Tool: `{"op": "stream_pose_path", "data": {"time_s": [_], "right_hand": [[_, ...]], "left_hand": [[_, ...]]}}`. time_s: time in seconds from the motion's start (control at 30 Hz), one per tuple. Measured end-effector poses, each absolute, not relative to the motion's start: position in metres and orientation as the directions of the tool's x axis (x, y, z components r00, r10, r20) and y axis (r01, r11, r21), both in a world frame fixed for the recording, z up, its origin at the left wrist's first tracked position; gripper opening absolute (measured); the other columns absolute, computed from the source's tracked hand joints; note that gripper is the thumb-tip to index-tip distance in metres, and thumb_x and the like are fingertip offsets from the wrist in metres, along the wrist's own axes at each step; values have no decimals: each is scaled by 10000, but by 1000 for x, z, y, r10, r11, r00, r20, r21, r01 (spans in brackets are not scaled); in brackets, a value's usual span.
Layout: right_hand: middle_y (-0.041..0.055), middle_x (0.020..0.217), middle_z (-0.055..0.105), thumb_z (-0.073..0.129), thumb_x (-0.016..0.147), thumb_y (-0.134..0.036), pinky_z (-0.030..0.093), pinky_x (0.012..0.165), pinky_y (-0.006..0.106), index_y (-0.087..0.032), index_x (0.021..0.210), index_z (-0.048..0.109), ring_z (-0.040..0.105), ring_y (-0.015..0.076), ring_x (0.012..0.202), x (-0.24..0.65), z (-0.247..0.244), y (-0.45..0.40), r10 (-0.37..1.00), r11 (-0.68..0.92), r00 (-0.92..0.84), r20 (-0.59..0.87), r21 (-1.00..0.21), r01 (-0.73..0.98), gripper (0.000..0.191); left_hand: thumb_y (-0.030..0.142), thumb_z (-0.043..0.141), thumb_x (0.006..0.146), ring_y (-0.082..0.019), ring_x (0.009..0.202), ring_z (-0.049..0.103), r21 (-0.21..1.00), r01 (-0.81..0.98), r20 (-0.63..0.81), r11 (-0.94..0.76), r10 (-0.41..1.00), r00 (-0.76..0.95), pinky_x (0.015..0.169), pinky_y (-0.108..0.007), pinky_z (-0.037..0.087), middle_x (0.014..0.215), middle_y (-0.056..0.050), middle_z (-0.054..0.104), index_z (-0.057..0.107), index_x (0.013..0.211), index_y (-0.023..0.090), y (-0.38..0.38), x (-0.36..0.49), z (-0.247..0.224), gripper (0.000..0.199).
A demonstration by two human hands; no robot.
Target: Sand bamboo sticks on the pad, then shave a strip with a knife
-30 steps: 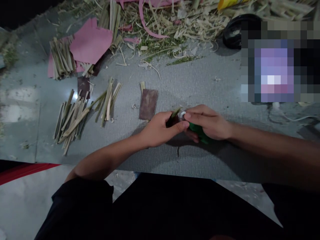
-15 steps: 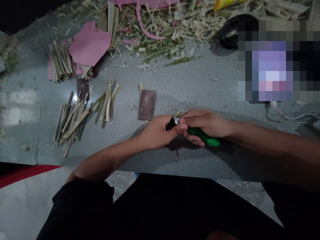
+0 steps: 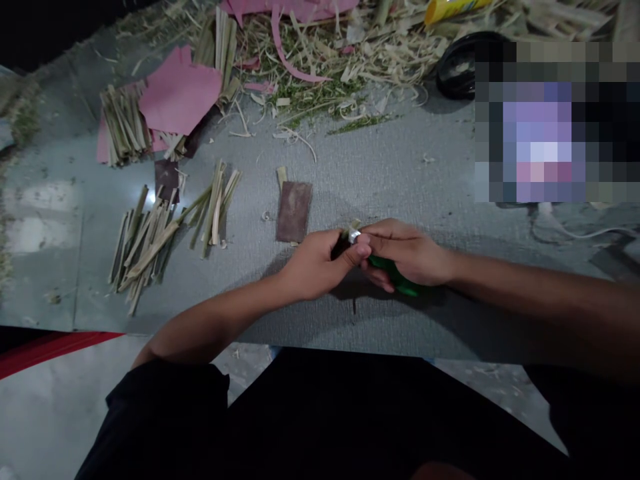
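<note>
My left hand (image 3: pixel 317 263) is closed, thumb against fingertips, around a short pale-green stem strip (image 3: pixel 355 223) whose end pokes out between the two hands. My right hand (image 3: pixel 415 250) wraps round a green-handled knife (image 3: pixel 400 279); its shiny metal part rests against the strip, close to my left thumb. Fingers hide most of the strip and the knife. Left of the hands lies a brown sandpaper piece (image 3: pixel 294 212) over another strip. Farther left, cut stem strips (image 3: pixel 150 247) lie in a loose pile.
Bundled strips (image 3: pixel 124 127) and pink paper (image 3: pixel 181 90) lie at the back left. Shavings (image 3: pixel 320 73) cover the table's far side. A black round object (image 3: pixel 455 70), a yellow tube (image 3: pixel 453 9) and a white cable (image 3: pixel 580 230) are on the right.
My right hand has shifted slightly left and turned, so less of the green handle shows. The left hand stays almost in place, still gripping the strip.
</note>
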State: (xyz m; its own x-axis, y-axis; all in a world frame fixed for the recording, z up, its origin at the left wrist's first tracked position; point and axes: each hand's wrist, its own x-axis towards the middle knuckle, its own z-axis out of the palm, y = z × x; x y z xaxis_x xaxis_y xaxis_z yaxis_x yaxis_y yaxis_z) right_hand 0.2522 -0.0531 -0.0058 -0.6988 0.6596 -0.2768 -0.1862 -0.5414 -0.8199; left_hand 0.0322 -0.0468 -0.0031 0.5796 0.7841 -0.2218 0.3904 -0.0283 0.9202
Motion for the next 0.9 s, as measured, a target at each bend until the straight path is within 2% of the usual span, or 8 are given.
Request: {"op": "stream_pose_path", "data": {"time_s": [0.1, 0.2, 0.37, 0.5, 0.63, 0.83, 0.9], "right_hand": [[-61, 557, 571, 932, 1006, -683, 454, 393, 231, -245, 776, 615, 524, 119, 424, 256, -1, -46, 543, -628, -776, -320, -769, -123, 588], [-50, 559, 579, 894, 1048, -657, 433, 389, 228, -236, 799, 636, 544, 125, 420, 259, -1, -44, 511, -653, -789, -340, -751, -99, 553], [-37, 556, 575, 851, 1084, -620, 434, 399, 232, -226, 819, 654, 554, 134, 425, 261, -8, -44, 500, -668, -790, -356, -738, -90, 514], [-36, 588, 594, 901, 1027, -660, 462, 393, 241, -231, 832, 669, 532, 133, 434, 262, -9, -42, 482, -678, -798, -361, -731, -79, 526], [-37, 591, 594, 952, 974, -700, 467, 391, 239, -233, 841, 687, 515, 127, 442, 258, -7, -44, 513, -666, -777, -365, -740, -93, 554], [-43, 550, 590, 939, 979, -742, 490, 419, 240, -241, 822, 669, 533, 124, 435, 249, -7, -54, 685, -569, -650, -329, -799, -195, 591], [-44, 542, 592, 932, 975, -758, 480, 411, 242, -241, 818, 668, 534, 126, 421, 250, -6, -53, 682, -567, -650, -335, -804, -180, 601]], "left_hand": [[923, 708, 1036, -178, 725, 594, 902, 431, -232, -18, 822, 520, 656, -331, 401, 806, 22, 646, 492, 994, 270, -51, 30, -2, 689], [914, 740, 1021, -176, 723, 593, 907, 421, -249, 12, 822, 512, 651, -333, 394, 827, 44, 621, 416, 1075, 288, -52, 30, 0, 708], [906, 719, 1042, -180, 755, 589, 914, 405, -236, -2, 810, 537, 671, -344, 400, 839, 43, 603, 391, 1057, 289, -49, 29, -4, 699], [934, 698, 1039, -192, 744, 579, 913, 407, -230, -22, 797, 559, 669, -353, 390, 810, 43, 600, 397, 1048, 291, -48, 28, -9, 710], [946, 667, 1051, -191, 748, 576, 910, 414, -229, -23, 806, 546, 683, -358, 405, 830, 26, 631, 398, 1013, 290, -50, 28, -8, 710], [944, 608, 1087, -194, 802, 597, 899, 437, -211, -36, 838, 503, 721, -354, 433, 872, -4, 660, 438, 955, 275, -47, 29, -10, 703], [977, 595, 1068, -194, 800, 589, 901, 431, -196, -52, 837, 511, 720, -352, 427, 863, -3, 649, 457, 948, 272, -46, 29, -11, 729]]}}
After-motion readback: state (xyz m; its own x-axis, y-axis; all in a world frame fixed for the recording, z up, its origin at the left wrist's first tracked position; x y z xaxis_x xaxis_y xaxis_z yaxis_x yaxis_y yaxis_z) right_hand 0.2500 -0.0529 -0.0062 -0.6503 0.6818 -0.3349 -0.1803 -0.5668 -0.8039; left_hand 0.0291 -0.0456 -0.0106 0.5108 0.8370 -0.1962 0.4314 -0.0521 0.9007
